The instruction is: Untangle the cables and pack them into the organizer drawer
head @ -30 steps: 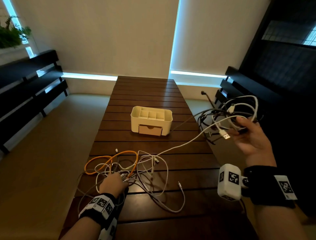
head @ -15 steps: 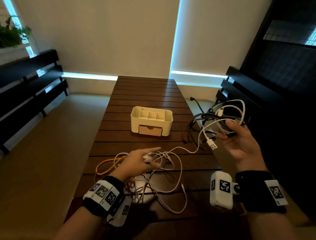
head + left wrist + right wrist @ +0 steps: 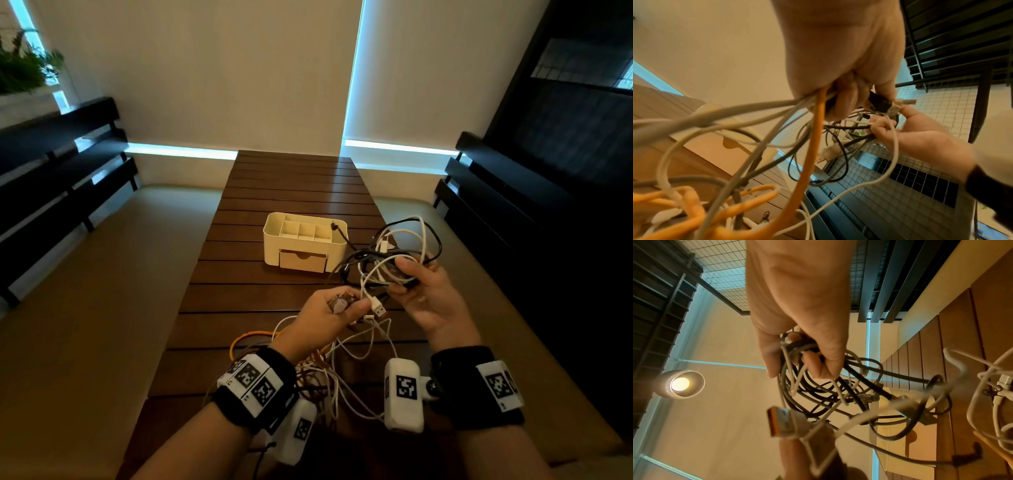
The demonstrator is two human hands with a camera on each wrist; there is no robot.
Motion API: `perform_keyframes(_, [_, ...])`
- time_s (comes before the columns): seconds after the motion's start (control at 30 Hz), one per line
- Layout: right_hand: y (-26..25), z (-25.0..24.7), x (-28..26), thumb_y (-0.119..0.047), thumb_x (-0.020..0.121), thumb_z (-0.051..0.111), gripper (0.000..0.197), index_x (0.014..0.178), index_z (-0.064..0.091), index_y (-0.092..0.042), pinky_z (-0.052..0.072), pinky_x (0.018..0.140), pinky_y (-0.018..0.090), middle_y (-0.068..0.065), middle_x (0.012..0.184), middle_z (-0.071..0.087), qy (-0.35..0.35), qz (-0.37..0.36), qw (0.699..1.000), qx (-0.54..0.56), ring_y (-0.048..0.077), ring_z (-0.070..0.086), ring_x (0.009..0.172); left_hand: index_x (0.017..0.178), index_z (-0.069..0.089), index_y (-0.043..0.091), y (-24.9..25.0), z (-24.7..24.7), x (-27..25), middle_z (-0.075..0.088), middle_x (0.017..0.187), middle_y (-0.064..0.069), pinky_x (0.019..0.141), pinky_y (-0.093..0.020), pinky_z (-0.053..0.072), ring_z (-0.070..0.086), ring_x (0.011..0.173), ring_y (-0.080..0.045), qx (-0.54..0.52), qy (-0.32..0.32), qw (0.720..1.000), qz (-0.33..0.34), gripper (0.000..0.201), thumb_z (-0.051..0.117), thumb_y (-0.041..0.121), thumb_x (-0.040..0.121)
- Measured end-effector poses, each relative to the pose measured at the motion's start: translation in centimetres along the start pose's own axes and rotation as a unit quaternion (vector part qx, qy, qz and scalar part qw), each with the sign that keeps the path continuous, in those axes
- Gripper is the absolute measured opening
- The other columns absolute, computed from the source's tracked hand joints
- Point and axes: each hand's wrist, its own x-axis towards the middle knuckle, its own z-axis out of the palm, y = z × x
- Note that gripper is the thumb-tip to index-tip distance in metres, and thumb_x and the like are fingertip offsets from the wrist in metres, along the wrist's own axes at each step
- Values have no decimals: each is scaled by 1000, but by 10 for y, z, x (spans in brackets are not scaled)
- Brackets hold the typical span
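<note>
A tangled bundle of black and white cables (image 3: pixel 394 260) is gripped in the curled fingers of the right hand (image 3: pixel 428 294), held above the table (image 3: pixel 291 185) just right of the cream organizer (image 3: pixel 305 240), whose wooden drawer (image 3: pixel 303 260) is seen closed. Several cable ends are pinched in the closed left hand (image 3: pixel 329 315), close beside the right hand, and from it an orange cable (image 3: pixel 813 146) and white and grey strands trail down to a loose heap on the table by the left wrist.
</note>
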Motion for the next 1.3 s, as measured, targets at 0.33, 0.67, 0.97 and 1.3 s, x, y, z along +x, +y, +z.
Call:
perform_keyframes(0.33, [-14,-22,-1,-35,37,90,63,88,62,-11,41,44,18,9,80,72,81,17,995,61,19,64,71,87,61,10,-45,-70,-21,63,86,-5,70,-28,44,57,75,-15,-93,290,948,-97,22,54,29,94])
perform_keyframes(0.67, [-24,-37,-6,-30,25,93,59,70,58,-14,38,45,18,-2,59,55,43,-25,994,101,12,58,61,66,54,16,-79,-127,-36,50,68,-3,71,-38,39,48,75,-23,-21,463,869,-173,29,57,28,93])
perform_keyframes(0.97, [23,-53,-17,-5,84,55,12,89,60,-14,52,47,25,8,70,70,139,174,970,-95,18,66,59,88,61,15,-54,-129,-37,59,79,4,68,-28,41,53,74,-11,42,431,891,-135,25,71,37,81])
perform_keyframes(1.3, [39,-76,-1,-20,78,68,81,141,16,-26,35,103,56,21,143,30,334,188,791,-477,41,31,130,98,62,25,-73,-106,-32,68,100,3,84,-42,54,63,94,-19,101,324,922,-188,40,84,15,66])
